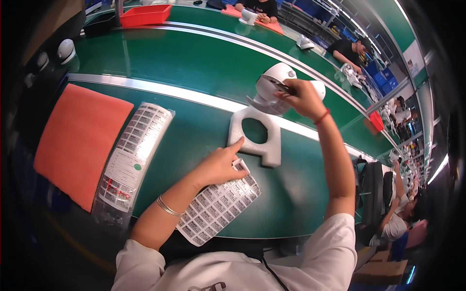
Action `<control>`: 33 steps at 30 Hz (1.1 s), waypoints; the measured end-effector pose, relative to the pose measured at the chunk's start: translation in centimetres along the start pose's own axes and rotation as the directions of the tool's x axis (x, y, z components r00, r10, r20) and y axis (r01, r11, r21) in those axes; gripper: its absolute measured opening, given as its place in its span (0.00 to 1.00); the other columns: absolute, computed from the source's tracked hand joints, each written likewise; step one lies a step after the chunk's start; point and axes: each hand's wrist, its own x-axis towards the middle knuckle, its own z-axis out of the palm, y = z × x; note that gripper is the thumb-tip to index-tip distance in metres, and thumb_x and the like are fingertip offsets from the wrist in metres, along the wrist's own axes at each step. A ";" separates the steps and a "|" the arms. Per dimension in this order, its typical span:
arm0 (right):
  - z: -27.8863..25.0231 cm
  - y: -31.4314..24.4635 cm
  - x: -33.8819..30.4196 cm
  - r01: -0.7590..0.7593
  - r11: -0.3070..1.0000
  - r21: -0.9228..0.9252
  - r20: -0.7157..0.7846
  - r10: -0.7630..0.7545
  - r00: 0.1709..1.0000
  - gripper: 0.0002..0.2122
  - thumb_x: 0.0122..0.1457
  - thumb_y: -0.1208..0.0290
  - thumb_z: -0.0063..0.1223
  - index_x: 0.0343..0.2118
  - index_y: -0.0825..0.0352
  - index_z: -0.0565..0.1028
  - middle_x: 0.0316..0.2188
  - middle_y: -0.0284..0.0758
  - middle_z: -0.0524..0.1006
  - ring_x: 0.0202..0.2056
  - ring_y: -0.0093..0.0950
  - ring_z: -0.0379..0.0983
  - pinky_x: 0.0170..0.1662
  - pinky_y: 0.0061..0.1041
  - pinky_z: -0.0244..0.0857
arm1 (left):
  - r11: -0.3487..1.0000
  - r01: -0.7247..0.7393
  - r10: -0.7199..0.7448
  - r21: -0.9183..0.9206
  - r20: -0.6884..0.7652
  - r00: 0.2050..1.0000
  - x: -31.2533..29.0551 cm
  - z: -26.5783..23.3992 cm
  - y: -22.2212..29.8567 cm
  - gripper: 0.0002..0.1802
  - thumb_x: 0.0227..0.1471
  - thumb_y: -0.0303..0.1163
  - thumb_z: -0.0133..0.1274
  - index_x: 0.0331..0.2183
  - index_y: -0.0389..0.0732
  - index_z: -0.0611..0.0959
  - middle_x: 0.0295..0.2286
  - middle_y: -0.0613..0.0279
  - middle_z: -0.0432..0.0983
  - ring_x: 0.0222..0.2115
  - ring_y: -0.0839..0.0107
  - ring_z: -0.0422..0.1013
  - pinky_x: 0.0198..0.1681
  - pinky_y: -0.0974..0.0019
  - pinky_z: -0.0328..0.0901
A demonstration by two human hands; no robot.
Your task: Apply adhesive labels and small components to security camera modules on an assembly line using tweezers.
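Observation:
My right hand (306,99) is closed at a white rounded device (274,77) that looks like a security camera, above the pale rail at the table's far side. A dark piece shows between its fingers; I cannot make out what it is. Behind the hand another part of white casing sticks out. My left hand (221,167) has its thumb over a sheet of small printed labels (218,208), whose lower end hangs at the near table edge. Its index finger stretches out to the white foam frame (272,145), which lies flat and has a round hole.
To the left lie an orange foam sheet (82,143) and a clear bag of label sheets (141,140). Across the rail runs a green conveyor (184,58) with white devices (66,51) at its left. A red tray (145,16) stands beyond, and co-workers (352,51) sit opposite.

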 end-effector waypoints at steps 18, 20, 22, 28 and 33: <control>4.0 -0.5 -10.1 0.035 0.898 0.438 -0.218 0.068 0.974 0.11 0.55 0.70 0.62 0.37 0.71 0.76 0.25 0.28 0.70 0.28 0.14 0.63 0.32 0.17 0.58 | 0.963 0.010 0.021 -0.268 0.112 0.993 -1.0 -2.5 3.1 0.11 0.53 0.33 0.59 0.36 0.35 0.82 0.29 0.66 0.79 0.29 0.82 0.73 0.33 0.77 0.67; 4.9 -0.2 -10.3 0.004 0.830 0.558 -0.214 0.139 0.967 0.10 0.54 0.72 0.61 0.37 0.70 0.77 0.25 0.30 0.70 0.28 0.19 0.65 0.34 0.19 0.60 | 0.945 -0.103 0.117 -0.311 0.029 0.993 -0.8 -1.9 2.9 0.11 0.54 0.32 0.57 0.36 0.35 0.82 0.30 0.65 0.79 0.29 0.83 0.73 0.33 0.77 0.67; 5.4 0.3 -10.8 -0.063 0.753 0.655 -0.202 0.254 0.946 0.13 0.50 0.72 0.64 0.39 0.67 0.79 0.22 0.31 0.67 0.24 0.22 0.63 0.31 0.23 0.61 | 0.942 -0.115 0.117 -0.314 -0.011 0.993 -0.8 -1.3 3.1 0.10 0.53 0.32 0.58 0.35 0.35 0.82 0.28 0.67 0.79 0.28 0.83 0.73 0.32 0.76 0.67; 5.6 -6.2 -15.4 0.135 0.903 0.407 -0.368 0.027 0.930 0.17 0.39 0.68 0.71 0.35 0.64 0.81 0.25 0.33 0.76 0.26 0.22 0.71 0.27 0.23 0.63 | 0.915 -0.280 0.204 -0.290 -0.268 0.942 -1.7 -0.1 3.2 0.06 0.52 0.28 0.58 0.32 0.36 0.79 0.26 0.69 0.77 0.27 0.84 0.71 0.31 0.78 0.66; 6.8 -7.3 -16.7 0.232 0.907 0.352 -0.387 -0.084 0.918 0.07 0.47 0.75 0.66 0.27 0.69 0.79 0.23 0.33 0.75 0.22 0.22 0.68 0.23 0.20 0.59 | 0.852 -0.356 0.289 -0.384 -0.222 0.931 -2.0 0.8 3.8 0.08 0.48 0.25 0.61 0.32 0.35 0.80 0.29 0.65 0.78 0.32 0.82 0.72 0.36 0.75 0.67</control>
